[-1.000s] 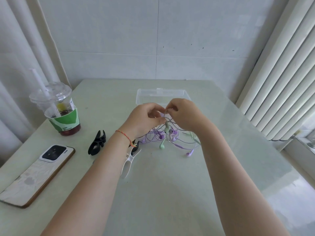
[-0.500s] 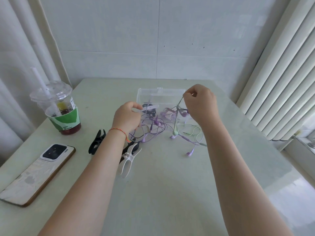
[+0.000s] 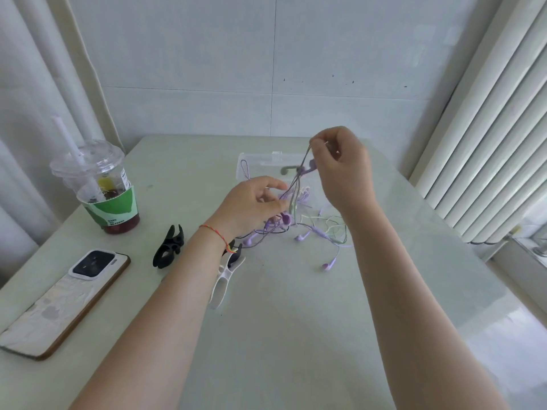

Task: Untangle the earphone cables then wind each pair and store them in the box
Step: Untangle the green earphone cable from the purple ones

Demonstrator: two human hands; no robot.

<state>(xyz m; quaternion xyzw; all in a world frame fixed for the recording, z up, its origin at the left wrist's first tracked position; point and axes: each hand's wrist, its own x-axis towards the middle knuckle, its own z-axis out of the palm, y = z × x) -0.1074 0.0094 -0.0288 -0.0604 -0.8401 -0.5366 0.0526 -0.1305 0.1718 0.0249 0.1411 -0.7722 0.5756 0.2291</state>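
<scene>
The right hand (image 3: 343,170) pinches raised purple and green tangled earphone cables (image 3: 299,220), the left hand (image 3: 251,207) pinches them lower, hiding part of the clear plastic box (image 3: 254,164) on the pale table (image 3: 296,335).

Earphone cables (image 3: 307,229): purple and pale green, tangled, on a pale green counter (image 3: 296,321), just in front of a clear box (image 3: 260,162). Left of the cables: black clip (image 3: 169,247), white clip (image 3: 225,279), and a phone (image 3: 59,303) with white marbled back, brown edge and black camera block. Cup (image 3: 103,187): clear, with a green-and-white sleeve, dark red contents and a white straw; the left wrist carries a red thread bracelet (image 3: 217,235).
</scene>
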